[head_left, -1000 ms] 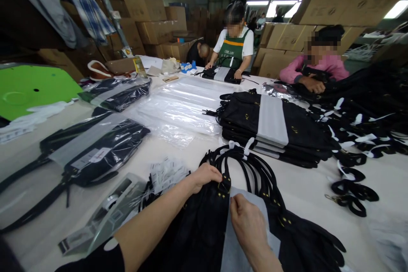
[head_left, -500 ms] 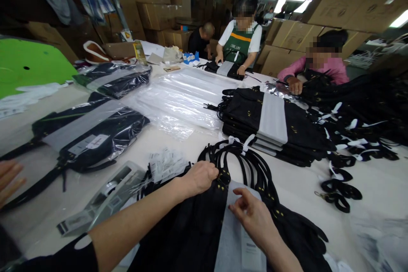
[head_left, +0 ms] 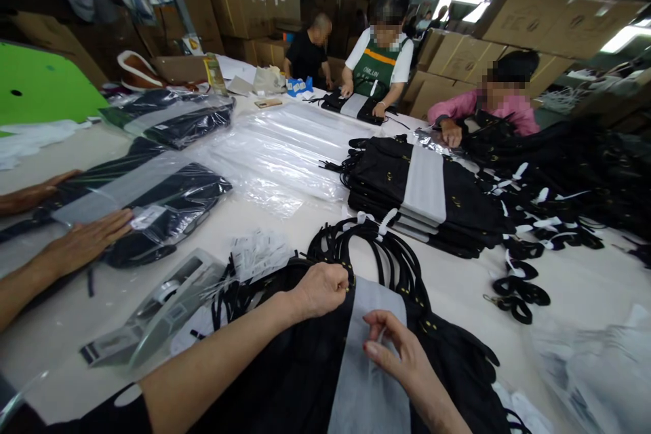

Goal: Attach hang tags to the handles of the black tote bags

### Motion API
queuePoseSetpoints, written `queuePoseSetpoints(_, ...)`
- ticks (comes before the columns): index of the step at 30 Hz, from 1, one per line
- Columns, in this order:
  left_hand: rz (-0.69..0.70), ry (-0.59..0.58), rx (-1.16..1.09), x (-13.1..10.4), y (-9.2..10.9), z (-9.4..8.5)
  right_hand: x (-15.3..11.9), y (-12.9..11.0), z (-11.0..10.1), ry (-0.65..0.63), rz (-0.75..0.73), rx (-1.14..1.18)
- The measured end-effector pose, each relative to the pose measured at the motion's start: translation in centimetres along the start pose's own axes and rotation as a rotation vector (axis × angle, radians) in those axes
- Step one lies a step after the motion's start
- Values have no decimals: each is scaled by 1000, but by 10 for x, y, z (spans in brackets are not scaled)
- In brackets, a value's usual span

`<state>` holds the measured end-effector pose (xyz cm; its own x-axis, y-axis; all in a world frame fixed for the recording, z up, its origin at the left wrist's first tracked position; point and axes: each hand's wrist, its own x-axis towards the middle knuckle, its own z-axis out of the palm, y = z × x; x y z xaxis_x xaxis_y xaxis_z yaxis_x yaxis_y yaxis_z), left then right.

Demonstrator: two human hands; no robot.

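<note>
My left hand [head_left: 321, 290] is closed at the top edge of a black bag [head_left: 300, 359], near its cords; what its fingers pinch is too small to make out. Just right of it, my right hand [head_left: 394, 346] hovers over the grey-white band [head_left: 366, 380] wrapped round the bag, thumb and fingers apart and nothing between them. Black looped handles [head_left: 401, 264] with a white tie [head_left: 387, 224] lie beyond both hands. A bundle of white tags [head_left: 259, 254] rests left of the handles.
Another person's hands [head_left: 91, 237] press a plastic-wrapped black bag at the left. A tape dispenser [head_left: 163, 305] lies nearer. Clear plastic sleeves [head_left: 285, 149] cover the middle, beside stacked black bags [head_left: 381, 169]. Black straps [head_left: 523, 291] lie right. Three people are across the table.
The view has shifted slightly. The tag seen on the band is no longer visible. At the left, another person's hands have come onto the wrapped bag. My left hand stays closed.
</note>
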<state>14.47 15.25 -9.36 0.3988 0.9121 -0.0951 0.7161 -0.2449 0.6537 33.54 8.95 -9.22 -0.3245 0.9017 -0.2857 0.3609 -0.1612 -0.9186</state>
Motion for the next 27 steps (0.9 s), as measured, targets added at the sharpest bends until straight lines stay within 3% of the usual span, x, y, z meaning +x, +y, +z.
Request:
queuePoseSetpoints(4, -84, 8, -137, 1, -1, 5, 2, 8, 4, -23, 26, 212)
queuePoseSetpoints(10, -185, -47, -316, 2, -3, 5, 9, 18, 11, 59, 41, 76)
queuePoseSetpoints(19, -114, -185, -326, -1, 4, 6, 29, 27, 23, 74, -14, 150)
queuePoseSetpoints(27, -296, -148, -302, -6, 9, 15, 30, 41, 33, 381, -126, -23)
